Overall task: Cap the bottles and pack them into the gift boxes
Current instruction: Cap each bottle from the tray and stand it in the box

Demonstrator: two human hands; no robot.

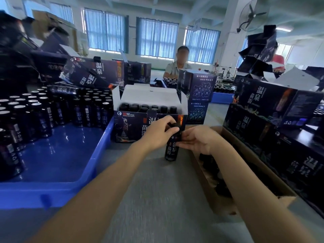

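A dark bottle (171,149) stands upright on the grey table in front of me. My left hand (160,133) curls over its top, fingers on the black cap (175,128). My right hand (198,139) holds the bottle's upper body from the right side with fingers fairly straight and the thumb around it. Just behind stands an open gift box (133,127) with its white flaps up and several capped bottles inside. A blue tray (57,155) on the left carries many uncapped bottles (35,111) with silver tops.
A brown carton (245,172) with black caps inside lies on the right. Stacked dark gift boxes (280,120) rise beside it, with more boxes piled at the back left. A person sits across the table behind further boxes.
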